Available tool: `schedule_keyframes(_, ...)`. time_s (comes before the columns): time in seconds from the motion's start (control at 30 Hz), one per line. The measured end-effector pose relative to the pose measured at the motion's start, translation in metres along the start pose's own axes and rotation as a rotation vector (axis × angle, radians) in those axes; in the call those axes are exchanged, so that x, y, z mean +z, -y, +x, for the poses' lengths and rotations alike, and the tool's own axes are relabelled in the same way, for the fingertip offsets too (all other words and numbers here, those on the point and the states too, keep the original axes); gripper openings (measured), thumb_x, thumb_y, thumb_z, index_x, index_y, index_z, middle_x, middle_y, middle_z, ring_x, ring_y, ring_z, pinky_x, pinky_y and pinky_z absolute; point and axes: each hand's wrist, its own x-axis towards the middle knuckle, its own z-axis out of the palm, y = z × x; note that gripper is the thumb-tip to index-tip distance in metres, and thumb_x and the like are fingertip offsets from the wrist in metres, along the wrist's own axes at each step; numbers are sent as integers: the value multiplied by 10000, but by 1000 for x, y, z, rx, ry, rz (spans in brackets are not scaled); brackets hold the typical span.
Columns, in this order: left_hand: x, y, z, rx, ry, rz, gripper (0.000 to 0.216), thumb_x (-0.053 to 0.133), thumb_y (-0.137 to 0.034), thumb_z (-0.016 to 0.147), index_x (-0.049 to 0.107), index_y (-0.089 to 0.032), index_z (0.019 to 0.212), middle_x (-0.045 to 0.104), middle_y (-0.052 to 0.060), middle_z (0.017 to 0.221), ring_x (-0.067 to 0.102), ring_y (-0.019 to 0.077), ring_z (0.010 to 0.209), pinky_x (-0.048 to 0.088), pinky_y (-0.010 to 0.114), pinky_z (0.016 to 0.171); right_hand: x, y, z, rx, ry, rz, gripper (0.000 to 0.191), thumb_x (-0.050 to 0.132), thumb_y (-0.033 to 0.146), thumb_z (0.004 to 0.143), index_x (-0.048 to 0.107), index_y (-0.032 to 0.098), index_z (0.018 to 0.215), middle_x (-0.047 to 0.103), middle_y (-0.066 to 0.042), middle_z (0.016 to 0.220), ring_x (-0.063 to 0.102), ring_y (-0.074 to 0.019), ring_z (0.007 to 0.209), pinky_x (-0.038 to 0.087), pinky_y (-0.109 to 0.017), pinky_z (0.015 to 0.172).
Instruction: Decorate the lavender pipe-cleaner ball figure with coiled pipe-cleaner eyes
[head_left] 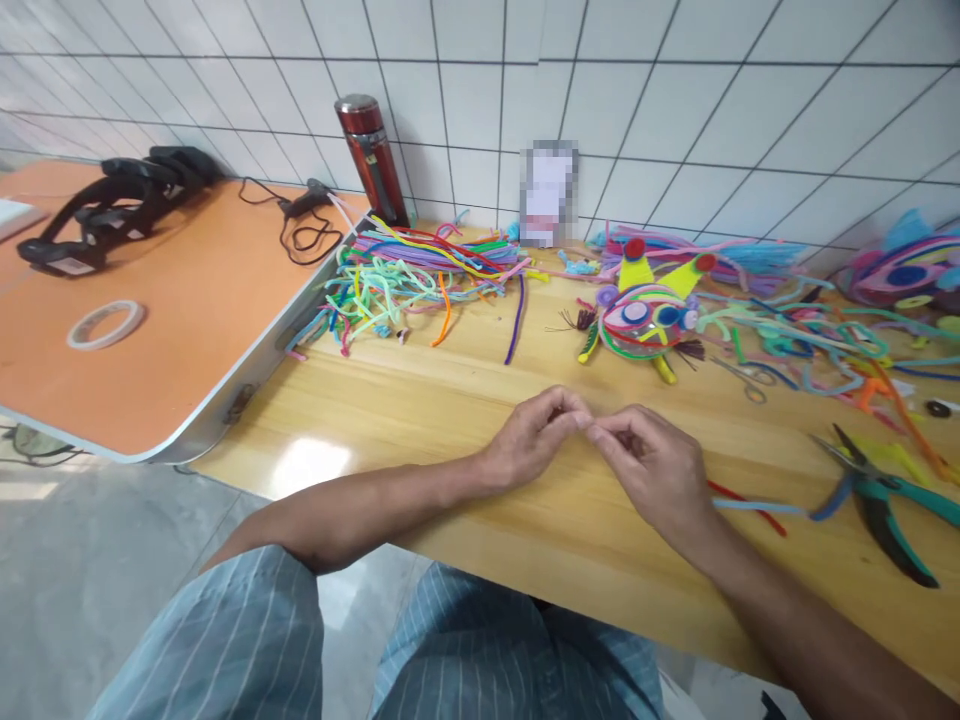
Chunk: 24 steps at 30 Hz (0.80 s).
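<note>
Left of the teal-handled pliers (874, 487), our left hand (526, 442) and right hand (661, 468) pinch closed, contents too small to tell; behind and left of the pliers sits a rounded creature (646, 318), striped in fuzzy stems, with yellow cone-shaped horns (636, 273).

Loose clothing (465, 660) of muted blue cloth is worn, patterned with thin, pale, roughly parallel stripes and creased by soft folds. The left hand (525, 440), the right hand (664, 475) and both forearms (397, 505) are seen uncovered.

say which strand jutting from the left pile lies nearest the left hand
The straight purple strand at right; the orange strand lies farther left, farther from the left hand.
</note>
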Motion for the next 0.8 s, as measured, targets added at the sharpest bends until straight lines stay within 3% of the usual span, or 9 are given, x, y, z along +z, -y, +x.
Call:
schedule_keyframes(0.1,3,-1,1,-160,-74,-190,441,723,-611,914,600,-187,900,479,-59,692,404,100,603,365,248,597,5,1,1,195,41,162,140,702,305,975,750,224,870,732,3,750,638,-148,629,477,-280,609)
schedule_keyframes(0.2,-2,-1,7,-220,-57,-201,520,730,-691,876,622,-183,873,476,-62,662,364,89,547,314,249,540,0,-1,6,279,100,222,156,666,320,972,770,215,922,764,-21,804,650,-160,664,486,-283,623)
schedule_keyframes(0.3,-11,-3,12,-146,-14,-72,467,728,-642,903,671,-179,912,552,-35,716,429,106,603,355,250,582,-9,-4,9,221,115,105,125,661,268,961,755,213,899,743,-20,793,633,-155,683,470,-282,654)
schedule_keyframes(0.4,-16,-6,13,-19,45,163,288,716,-469,952,704,-181,948,634,-3,808,504,128,687,400,262,657,-14,-6,9,95,156,-44,119,649,192,963,733,214,881,729,-20,804,626,-154,700,460,-290,686)
schedule_keyframes(0.57,-19,-5,12,131,121,443,147,652,-298,976,688,-195,878,662,16,815,545,150,722,446,281,734,-13,-8,3,-85,212,-222,166,606,166,1013,721,220,907,739,-48,872,666,-199,825,467,-326,766)
schedule_keyframes(0.8,-20,-8,13,-10,149,387,196,604,-359,987,643,-198,882,618,-3,791,518,149,724,438,273,723,-14,-10,3,-153,240,-276,131,588,214,1052,715,212,1021,753,-67,952,667,-221,896,473,-349,817)
